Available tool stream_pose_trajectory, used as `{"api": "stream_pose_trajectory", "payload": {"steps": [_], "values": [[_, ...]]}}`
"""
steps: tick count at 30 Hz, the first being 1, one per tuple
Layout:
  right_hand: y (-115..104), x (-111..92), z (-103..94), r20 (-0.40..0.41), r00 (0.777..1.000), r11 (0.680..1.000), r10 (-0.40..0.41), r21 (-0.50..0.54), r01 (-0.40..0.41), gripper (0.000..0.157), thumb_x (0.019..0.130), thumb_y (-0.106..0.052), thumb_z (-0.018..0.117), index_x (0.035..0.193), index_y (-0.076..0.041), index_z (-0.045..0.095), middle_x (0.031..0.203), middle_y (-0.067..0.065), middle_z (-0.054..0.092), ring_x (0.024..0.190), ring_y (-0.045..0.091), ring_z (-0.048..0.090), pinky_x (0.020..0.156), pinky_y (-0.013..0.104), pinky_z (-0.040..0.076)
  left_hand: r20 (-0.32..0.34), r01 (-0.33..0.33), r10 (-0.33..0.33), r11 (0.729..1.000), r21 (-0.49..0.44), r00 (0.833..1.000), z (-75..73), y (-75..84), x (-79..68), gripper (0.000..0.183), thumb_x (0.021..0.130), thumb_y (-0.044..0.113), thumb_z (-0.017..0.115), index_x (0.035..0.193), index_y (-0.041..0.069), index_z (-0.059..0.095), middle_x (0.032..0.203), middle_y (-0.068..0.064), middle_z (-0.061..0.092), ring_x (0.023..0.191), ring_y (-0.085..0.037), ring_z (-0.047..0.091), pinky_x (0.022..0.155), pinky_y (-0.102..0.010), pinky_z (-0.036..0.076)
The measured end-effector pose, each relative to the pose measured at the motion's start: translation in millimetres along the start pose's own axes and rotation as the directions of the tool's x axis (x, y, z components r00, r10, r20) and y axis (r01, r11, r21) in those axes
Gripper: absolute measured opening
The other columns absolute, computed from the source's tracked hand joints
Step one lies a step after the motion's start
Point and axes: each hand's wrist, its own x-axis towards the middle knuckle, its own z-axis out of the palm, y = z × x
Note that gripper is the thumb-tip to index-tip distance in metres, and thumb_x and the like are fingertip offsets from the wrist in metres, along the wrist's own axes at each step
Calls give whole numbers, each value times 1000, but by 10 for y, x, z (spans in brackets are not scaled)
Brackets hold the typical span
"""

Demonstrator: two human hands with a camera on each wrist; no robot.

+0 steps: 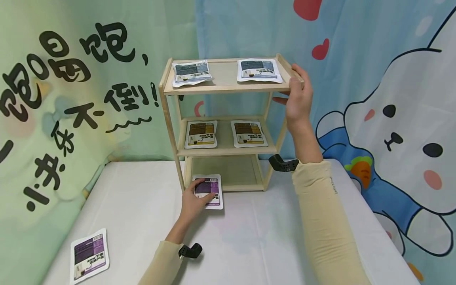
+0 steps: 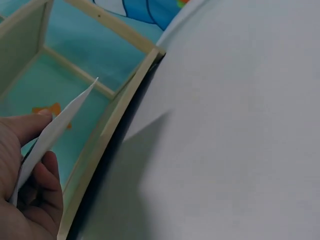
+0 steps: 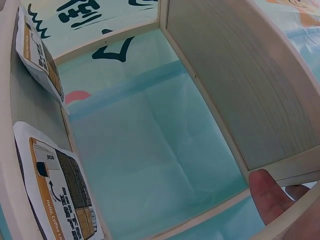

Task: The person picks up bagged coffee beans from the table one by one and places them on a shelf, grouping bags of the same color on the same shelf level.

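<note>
A three-tier wooden shelf [image 1: 221,152] stands on the table. My left hand [image 1: 194,204] pinches a flat purple-and-white packet [image 1: 213,187] between thumb and fingers, at the front left of the bottom tier. Seen edge-on in the left wrist view, that packet [image 2: 55,131] is held off the tabletop. My right hand [image 1: 300,97] grips the shelf's top right side; its fingertips [image 3: 267,192] show below the top board in the right wrist view. Another purple packet [image 1: 90,255] lies on the table at the lower left.
Two blue-labelled packets [image 1: 259,70] lie on the top tier, left and right. Two brown-and-yellow packets [image 1: 201,134] rest on the middle tier. White cloth covers the table [image 1: 256,237]. Printed curtains [image 1: 235,27] hang close behind the shelf.
</note>
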Motion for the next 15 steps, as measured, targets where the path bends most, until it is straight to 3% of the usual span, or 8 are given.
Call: {"api": "stream_pose_trajectory", "payload": {"steps": [8,15], "values": [[-32,-11,-10,14,1000,1000,-5,-11,6,47,100,-21,34,145,-11,43,133,14,47,97,27,61,69,27,53,-7,14,-14,999,44,1000,82,15,310,56,74,11,83,125,2,61,125,-24,58,117,-39,53,99,-50,39],[-38,-24,-12,15,1000,1000,-8,-9,9,46,100,-21,35,144,-11,44,133,14,47,96,27,60,68,28,52,14,84,-85,995,59,996,105,31,539,58,78,18,82,131,7,58,133,-21,53,126,-36,46,103,-49,35]]}}
